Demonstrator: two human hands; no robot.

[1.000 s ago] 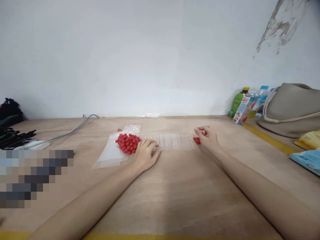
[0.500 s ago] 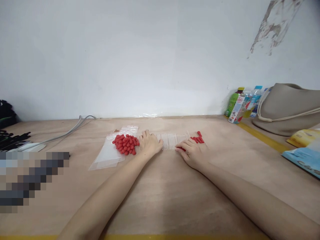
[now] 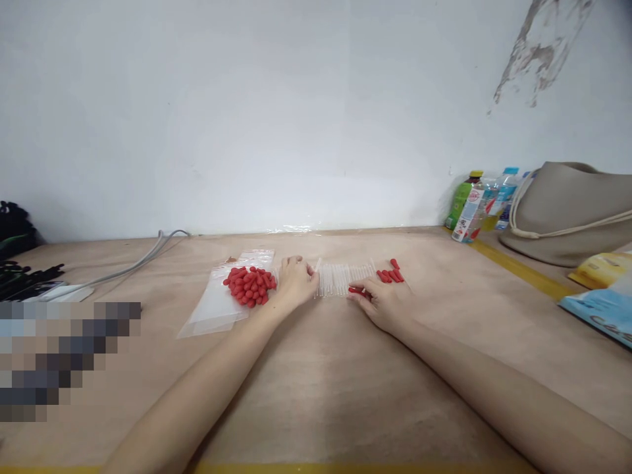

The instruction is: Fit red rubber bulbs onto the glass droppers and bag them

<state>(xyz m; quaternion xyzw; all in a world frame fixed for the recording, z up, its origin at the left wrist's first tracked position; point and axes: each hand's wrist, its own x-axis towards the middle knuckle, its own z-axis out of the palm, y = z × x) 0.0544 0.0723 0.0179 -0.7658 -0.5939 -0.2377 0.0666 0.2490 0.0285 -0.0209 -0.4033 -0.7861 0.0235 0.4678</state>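
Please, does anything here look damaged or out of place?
Yes, the wall has a damaged patch at upper right, where its white surface looks peeled and brownish. On the table, one red piece lies slightly behind a small row of red pieces, which seems minor.

From the wearer's head, the lone camera looks forward and down from close above the desk (image 3: 316,368), which fills the lower half of the frame beneath the facing wall (image 3: 247,112).
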